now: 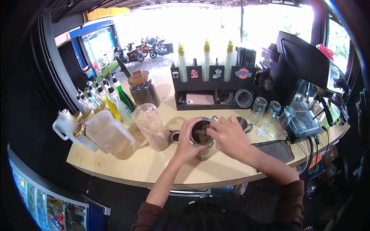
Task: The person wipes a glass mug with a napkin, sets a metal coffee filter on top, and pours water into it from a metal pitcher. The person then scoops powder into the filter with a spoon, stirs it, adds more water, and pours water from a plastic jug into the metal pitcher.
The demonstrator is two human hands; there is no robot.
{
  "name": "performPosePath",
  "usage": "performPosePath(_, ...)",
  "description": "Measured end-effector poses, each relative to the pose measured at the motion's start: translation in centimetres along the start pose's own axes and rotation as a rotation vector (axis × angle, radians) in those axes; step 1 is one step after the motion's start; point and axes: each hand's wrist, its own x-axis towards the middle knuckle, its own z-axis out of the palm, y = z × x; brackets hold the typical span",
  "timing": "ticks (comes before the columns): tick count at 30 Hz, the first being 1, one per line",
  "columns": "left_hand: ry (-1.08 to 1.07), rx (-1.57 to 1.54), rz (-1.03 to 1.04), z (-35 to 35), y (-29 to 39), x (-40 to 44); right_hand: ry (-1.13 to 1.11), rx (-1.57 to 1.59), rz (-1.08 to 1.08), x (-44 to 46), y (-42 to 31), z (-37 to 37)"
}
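Note:
A shiny cylindrical container (205, 154) with dark brown contents stands at the counter's middle, in front of me. My left hand (186, 143) wraps around its left side, thumb along the near rim. Over the right rim is my right hand (227, 134), fingers closed together; a thin, blurred utensil seems to reach from them into the dark contents, but its kind is unclear. Just left of the container sits a small cup (174, 136) with something dark in it. A tall clear plastic jar (151, 129) stands further left.
Left are a translucent pitcher (110, 133), syrup bottles (124, 92) and a wooden-lidded jar (144, 90) of dark beans. A black organizer (212, 89) with stacked cups stands behind. Right are upturned glasses (273, 109), a dark cloth (274, 151) and a machine with a grated tray (304, 115).

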Motion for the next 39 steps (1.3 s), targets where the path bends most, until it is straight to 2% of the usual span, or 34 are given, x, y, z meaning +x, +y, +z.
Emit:
performPosePath(3, -0.005, -0.032, -0.022, -0.4, -0.1, 0.1, 0.033, 0.082, 0.002, -0.5, 0.4, 0.3)
performPosePath(5, -0.108, -0.083, -0.049, -0.9, 0.0, 0.5, 0.065, 0.094, 0.025, -0.6, 0.6, 0.2)
performPosePath(7, -0.173, -0.091, -0.072, -1.5, 0.3, 1.0, 0.006, 0.023, 0.022, -0.3, 0.9, -0.3)
performPosePath(8, -0.231, -0.093, -0.09, -1.7, 0.3, 1.2, 0.008, 0.033, -0.03, -0.2, 0.6, -0.3)
performPosePath(15, -0.156, -0.099, -0.061, -0.8, -0.4, 0.5, 0.026, -0.017, -0.005, 0.2, 0.6, -0.3)
performPosePath(17, -0.044, -0.078, -0.008, -0.3, -0.4, 0.3, -0.075, -0.016, -0.071, 0.1, 0.0, -0.6)
performPosePath(21, -0.026, -0.091, -0.061, 0.2, -0.6, 0.0, -0.003, -0.068, -0.035, 0.4, 0.5, -0.6)
performPosePath(24, -0.034, -0.167, -0.102, 0.2, -0.9, -0.1, -0.032, -0.024, -0.122, 0.4, 0.2, -0.5)
performPosePath(27, -0.028, -0.231, -0.147, 0.1, -0.8, -0.3, 0.006, -0.047, -0.059, 0.0, 0.4, -0.5)
performPosePath(29, -0.085, -0.15, -0.145, -0.5, -0.7, -0.2, -0.051, 0.003, -0.069, -0.2, 0.2, -0.8)
performPosePath(33, -0.125, -0.098, -0.121, -0.8, -0.3, 0.0, -0.026, -0.006, -0.077, 0.0, -0.2, -0.3)
performPosePath(35, -0.082, -0.031, -0.046, -0.6, -0.5, 0.0, -0.001, -0.09, 0.015, 0.4, 0.0, 0.1)
performPosePath(39, -0.055, 0.038, -0.046, -0.6, -0.5, -0.3, -0.05, -0.049, 0.09, -0.2, -0.7, -0.2)
